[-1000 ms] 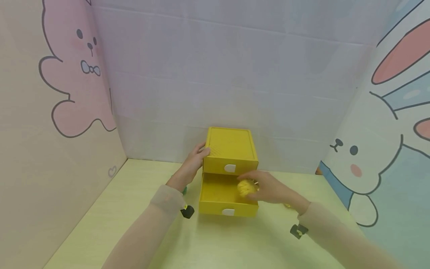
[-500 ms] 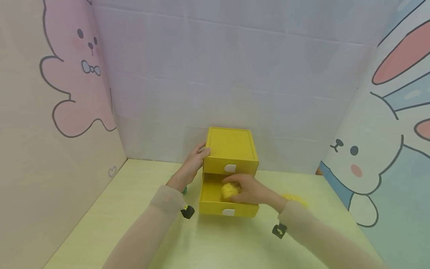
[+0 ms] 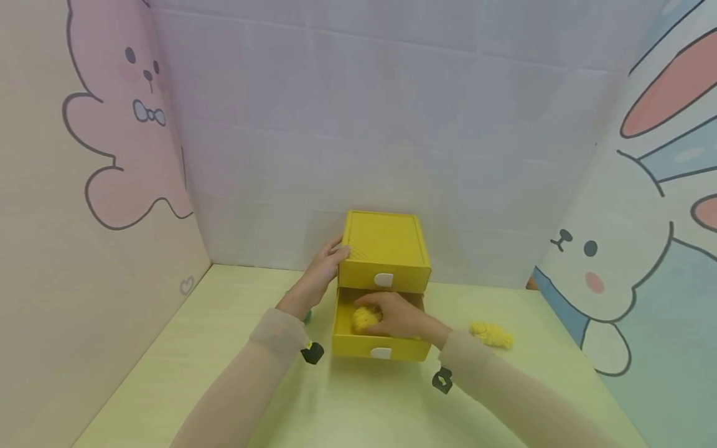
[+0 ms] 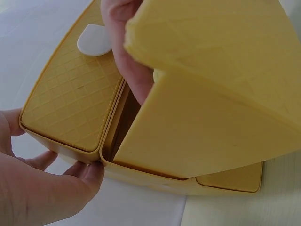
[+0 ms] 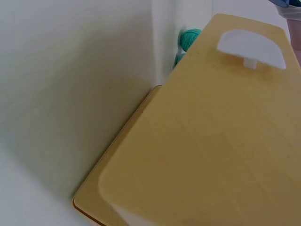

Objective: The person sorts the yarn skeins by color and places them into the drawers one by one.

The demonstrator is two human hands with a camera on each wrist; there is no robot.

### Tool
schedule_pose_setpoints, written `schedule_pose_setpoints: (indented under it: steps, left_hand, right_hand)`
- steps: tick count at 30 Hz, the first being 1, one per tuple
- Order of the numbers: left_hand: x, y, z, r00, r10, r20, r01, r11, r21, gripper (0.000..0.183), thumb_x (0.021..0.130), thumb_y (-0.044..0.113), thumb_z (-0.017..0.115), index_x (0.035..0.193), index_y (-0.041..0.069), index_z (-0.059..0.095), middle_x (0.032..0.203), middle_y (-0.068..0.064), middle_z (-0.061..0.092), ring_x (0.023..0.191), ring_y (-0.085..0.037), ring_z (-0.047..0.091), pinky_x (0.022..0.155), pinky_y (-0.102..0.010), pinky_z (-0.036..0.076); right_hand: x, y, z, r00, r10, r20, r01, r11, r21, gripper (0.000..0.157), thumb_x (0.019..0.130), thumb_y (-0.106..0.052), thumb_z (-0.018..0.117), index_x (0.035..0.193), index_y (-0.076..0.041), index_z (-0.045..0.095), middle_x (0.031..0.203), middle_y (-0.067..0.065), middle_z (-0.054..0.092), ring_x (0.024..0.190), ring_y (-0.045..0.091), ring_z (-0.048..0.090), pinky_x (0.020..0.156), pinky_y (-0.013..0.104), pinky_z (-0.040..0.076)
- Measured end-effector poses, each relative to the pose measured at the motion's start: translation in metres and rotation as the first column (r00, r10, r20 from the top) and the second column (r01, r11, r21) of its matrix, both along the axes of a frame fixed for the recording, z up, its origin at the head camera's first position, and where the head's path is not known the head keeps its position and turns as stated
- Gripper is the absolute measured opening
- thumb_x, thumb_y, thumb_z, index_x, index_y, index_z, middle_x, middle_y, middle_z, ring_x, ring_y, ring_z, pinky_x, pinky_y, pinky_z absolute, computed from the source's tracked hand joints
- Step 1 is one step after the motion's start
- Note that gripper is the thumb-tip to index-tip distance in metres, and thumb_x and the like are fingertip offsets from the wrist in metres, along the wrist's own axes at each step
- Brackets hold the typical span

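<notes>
A yellow two-drawer cabinet (image 3: 386, 239) stands against the back wall, its lower drawer (image 3: 350, 347) pulled out. My left hand (image 3: 316, 277) holds the cabinet's upper left corner; in the left wrist view the left fingers (image 4: 89, 174) bend against its side. Inside the lower drawer, my right hand (image 3: 394, 314) grips a yellow yarn ball (image 3: 364, 319), fingers over its top and thumb at the near side. The left wrist view shows part of the right hand (image 4: 131, 70) behind the drawer's wall. From the right wrist view, the drawer front hides that hand.
A yellow yarn bundle (image 3: 492, 335) lies on the table to the cabinet's right. Teal yarn (image 5: 189, 38) sits to its left, mostly behind the left forearm in the head view. The upper drawer, with its white handle (image 3: 383, 280), is closed. Printed walls stand on both sides.
My right hand has carried the yellow yarn ball leftward, from the drawer's right side into its middle. The yellow bundle on the table has come into full view. The left hand stays put.
</notes>
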State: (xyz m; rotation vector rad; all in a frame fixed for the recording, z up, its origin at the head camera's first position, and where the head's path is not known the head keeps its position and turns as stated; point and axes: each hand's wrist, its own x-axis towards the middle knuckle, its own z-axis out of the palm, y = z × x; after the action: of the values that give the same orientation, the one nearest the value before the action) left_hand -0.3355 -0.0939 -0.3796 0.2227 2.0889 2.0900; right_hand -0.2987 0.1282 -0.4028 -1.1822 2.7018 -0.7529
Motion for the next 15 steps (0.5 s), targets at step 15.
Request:
schedule_pose_setpoints:
  steps: [15]
  left_hand:
    - [0.001, -0.002, 0.0, 1.0, 0.009, -0.023, -0.008, 1.0, 0.009, 0.068, 0.112, 0.045, 0.051, 0.171, 0.025, 0.021, 0.172, -0.013, 0.026, 0.155, -0.04, 0.033, 0.129, -0.061, 0.021]
  right_hand:
    - [-0.005, -0.022, -0.006, 1.0, 0.013, 0.015, -0.013, 0.999, 0.046, 0.049, 0.094, -0.021, 0.084, 0.139, -0.008, 0.068, 0.136, 0.004, 0.071, 0.111, 0.016, 0.065, 0.105, 0.039, 0.054]
